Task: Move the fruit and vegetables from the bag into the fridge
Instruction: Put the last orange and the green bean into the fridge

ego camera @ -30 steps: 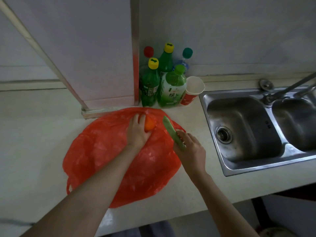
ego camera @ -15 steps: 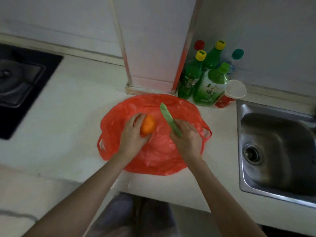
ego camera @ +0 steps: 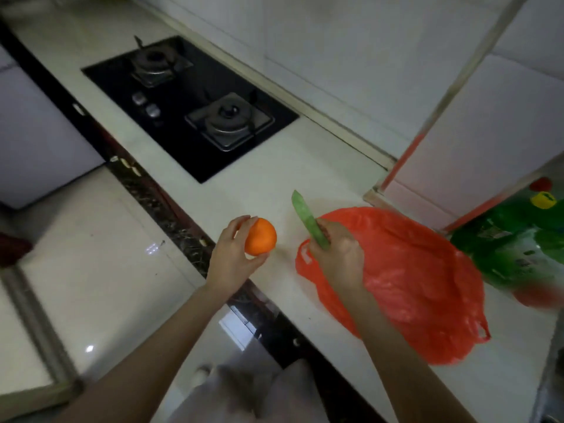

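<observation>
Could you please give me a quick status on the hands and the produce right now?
Left hand holds orange; right hand holds green pod. Both clear of red bag, above counter. Fridge not in view; nothing blocking.

White countertop (ego camera: 274,166), inset black gas hob (ego camera: 186,102), flattened red plastic bag (ego camera: 409,282), blurred green bottles (ego camera: 518,239)

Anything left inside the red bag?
Cannot tell: the red bag lies slumped on the counter, nothing showing through. The orange and green pod are already out, in hand.
</observation>
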